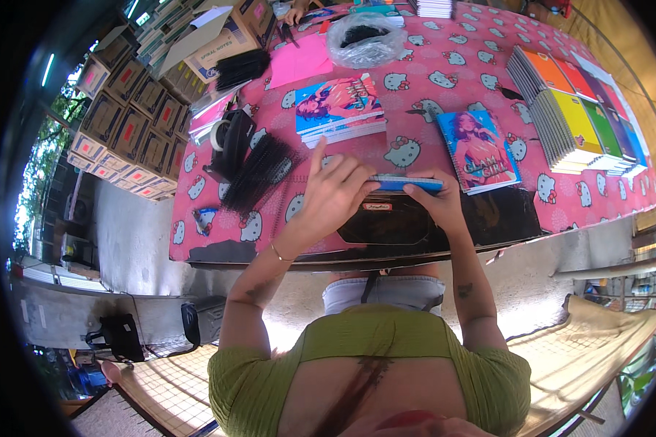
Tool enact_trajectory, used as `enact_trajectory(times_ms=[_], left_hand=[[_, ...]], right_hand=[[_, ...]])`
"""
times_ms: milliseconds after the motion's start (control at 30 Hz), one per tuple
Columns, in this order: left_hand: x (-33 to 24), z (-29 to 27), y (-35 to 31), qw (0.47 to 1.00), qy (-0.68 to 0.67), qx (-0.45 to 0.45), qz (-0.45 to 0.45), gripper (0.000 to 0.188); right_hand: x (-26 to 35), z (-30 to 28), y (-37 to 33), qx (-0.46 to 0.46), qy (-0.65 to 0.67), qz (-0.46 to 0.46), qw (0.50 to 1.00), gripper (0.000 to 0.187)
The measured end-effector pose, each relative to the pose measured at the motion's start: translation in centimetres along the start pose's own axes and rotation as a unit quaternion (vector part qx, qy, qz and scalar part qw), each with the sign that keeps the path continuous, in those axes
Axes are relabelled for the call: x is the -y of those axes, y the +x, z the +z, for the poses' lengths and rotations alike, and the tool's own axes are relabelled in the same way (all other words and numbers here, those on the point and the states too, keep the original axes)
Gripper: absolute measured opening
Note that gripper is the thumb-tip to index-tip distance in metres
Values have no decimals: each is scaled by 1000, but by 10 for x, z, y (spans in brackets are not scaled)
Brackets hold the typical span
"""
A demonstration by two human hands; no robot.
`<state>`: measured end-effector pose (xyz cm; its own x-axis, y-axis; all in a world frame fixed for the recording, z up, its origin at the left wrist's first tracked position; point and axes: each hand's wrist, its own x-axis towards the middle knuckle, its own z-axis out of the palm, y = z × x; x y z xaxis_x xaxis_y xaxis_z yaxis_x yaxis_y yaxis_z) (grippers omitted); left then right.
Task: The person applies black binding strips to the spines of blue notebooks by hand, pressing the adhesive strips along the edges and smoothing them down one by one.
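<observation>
A thin notebook [408,183] with a blue side is held edge-on above the near side of the table. My right hand [441,198] pinches its right end, thumb underneath and fingers on top. Around its left end curl fingers of my left hand [335,186], while the index finger points away. Just left of that hand lies a pile of black spiral coils [259,171]; a thin dark coil seems to stretch from there toward the hand, its end hidden. Beyond the hands is a stack of printed-cover notebooks [340,109]. A spiral-bound notebook [479,149] rests to the right.
A black tape dispenser [231,142] stands at the left. Stacked coloured spiral notebooks [572,124] fill the right. Farther back are a plastic bag with black coils [366,40], pink sheets [301,67], more coils beside an open carton [226,40], and another person's hand [294,14].
</observation>
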<state>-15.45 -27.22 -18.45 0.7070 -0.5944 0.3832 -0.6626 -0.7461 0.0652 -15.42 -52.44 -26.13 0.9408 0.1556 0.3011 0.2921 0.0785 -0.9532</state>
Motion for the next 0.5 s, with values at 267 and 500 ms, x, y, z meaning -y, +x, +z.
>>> enact_trajectory(times_ms=[267, 500], left_hand=[[-39, 43, -19, 990, 52, -100, -83, 91], [-53, 34, -18, 994, 72, 14, -77, 91]], right_hand=[[4, 25, 4, -55, -26, -43, 997, 21], [8, 25, 7, -47, -7, -47, 998, 21]])
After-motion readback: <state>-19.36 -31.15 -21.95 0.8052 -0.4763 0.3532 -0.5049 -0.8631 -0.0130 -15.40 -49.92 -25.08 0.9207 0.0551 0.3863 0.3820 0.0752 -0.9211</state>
